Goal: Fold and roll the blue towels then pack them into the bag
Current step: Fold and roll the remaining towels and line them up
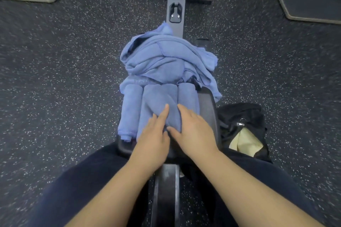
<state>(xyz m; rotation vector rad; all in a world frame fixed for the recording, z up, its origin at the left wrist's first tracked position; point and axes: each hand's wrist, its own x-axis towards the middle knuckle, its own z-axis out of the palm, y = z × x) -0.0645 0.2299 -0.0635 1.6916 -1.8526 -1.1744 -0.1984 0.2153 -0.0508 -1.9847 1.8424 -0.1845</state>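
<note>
On my feed, 2 bare hands work a blue towel on a black padded bench (207, 108) set over a speckled dark floor (64, 79). The left hand (153, 138) lies flat on the near end of the middle towel (158, 101), fingers straight and slightly spread, index finger reaching farthest up the cloth. The right hand (193, 131) rests just beside it, thumb almost touching the left hand's, palm down on the same towel; its outer fingers drop over the towel's right edge and I cannot tell whether they curl into the fabric.

Just left of the left hand lies 1 rolled towel (129, 110), lengthwise along the bench and touching the middle one. Beyond the right hand's fingertips, another rolled towel (188, 96) shows in part, pressed against the middle towel's other side. Farther ahead of both hands, a loose heap of blue towels (166, 57) sits piled across the bench, 1 corner hanging off its right side.

To the right of the right hand, on the floor against the bench, sits the black bag (243, 121), its mouth open, with a pale yellow cloth (245, 143) showing inside. Dark trouser legs (77, 190) straddle the bench below the forearms.
</note>
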